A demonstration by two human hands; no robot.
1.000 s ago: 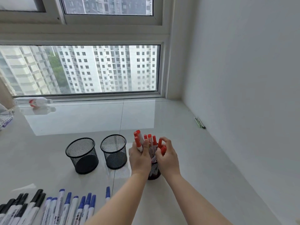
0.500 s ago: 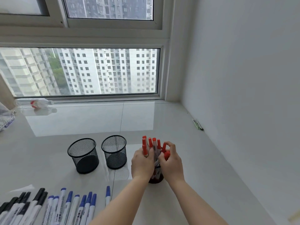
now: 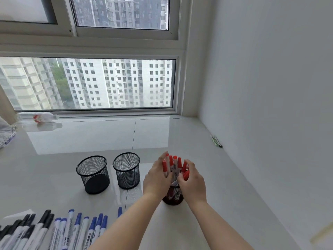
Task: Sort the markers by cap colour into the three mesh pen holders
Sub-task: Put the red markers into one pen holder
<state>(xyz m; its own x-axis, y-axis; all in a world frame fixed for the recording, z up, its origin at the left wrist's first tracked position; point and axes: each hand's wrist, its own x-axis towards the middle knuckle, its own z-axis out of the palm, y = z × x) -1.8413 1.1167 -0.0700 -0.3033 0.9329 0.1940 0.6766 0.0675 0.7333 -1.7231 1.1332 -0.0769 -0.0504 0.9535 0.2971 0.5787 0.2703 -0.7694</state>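
Several red-capped markers [image 3: 173,164] stand upright in the rightmost black mesh holder [image 3: 173,196]. My left hand [image 3: 157,178] presses flat against their left side with its fingers stretched out. My right hand [image 3: 191,181] curls around their right side and pinches one red cap. Two empty mesh holders [image 3: 93,175] [image 3: 127,171] stand to the left. Blue-capped markers [image 3: 86,226] and black-capped markers [image 3: 23,230] lie in a row at the bottom left.
The glossy white tiled sill [image 3: 180,134] meets a white wall [image 3: 270,105] on the right and a window at the back. A plastic bottle [image 3: 38,117] lies at the far left by the glass. A small green item [image 3: 216,141] rests against the wall.
The bundle of red markers has sunk lower into the right holder. My left hand has opened from a grip to flat fingers. The view has tilted slightly.
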